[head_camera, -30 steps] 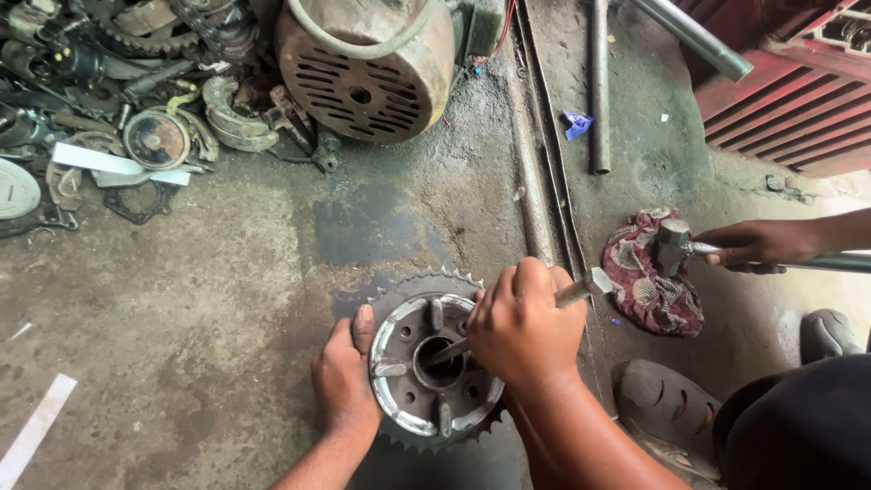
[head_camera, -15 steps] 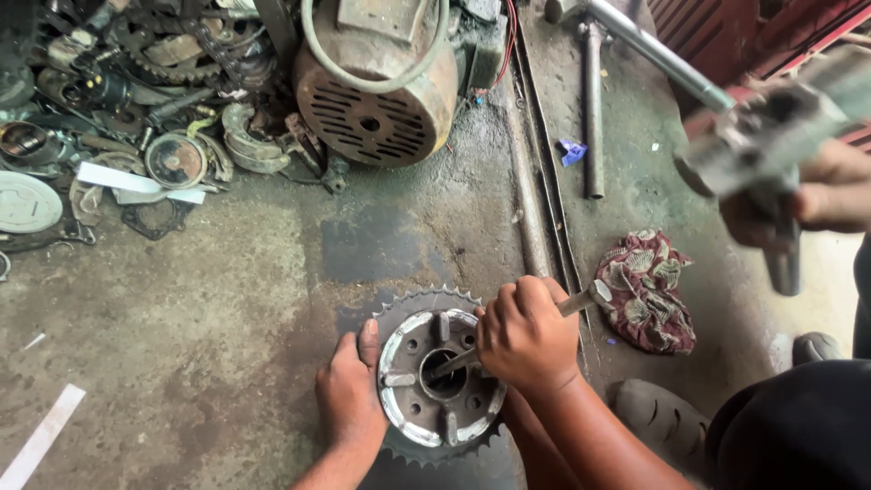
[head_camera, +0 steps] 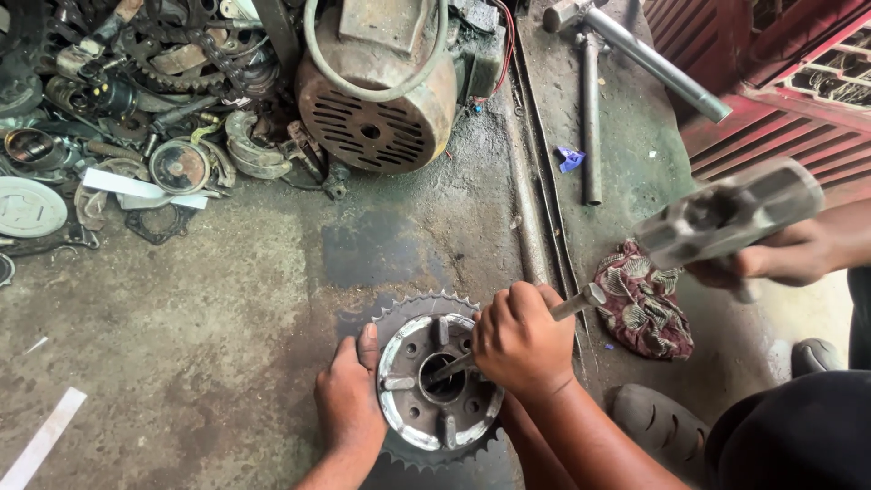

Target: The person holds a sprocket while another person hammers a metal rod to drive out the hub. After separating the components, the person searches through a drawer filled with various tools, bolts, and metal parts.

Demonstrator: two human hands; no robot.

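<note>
On a stained concrete workshop floor (head_camera: 227, 299), a person's left hand (head_camera: 349, 404) is pressing down on the edge of a toothed sprocket hub (head_camera: 435, 386) w/ its fingers at the rim, while the right hand (head_camera: 519, 340) is gripping a metal rod (head_camera: 572, 304) angled into the hub's centre bore. At right, another person's hand (head_camera: 785, 254) is holding up a grey metal hammer (head_camera: 726, 213), blurred. A patterned rag (head_camera: 644, 304) is lying nearby; a rusty motor (head_camera: 381, 91) and scrap parts (head_camera: 118, 109) are sitting behind.
</note>
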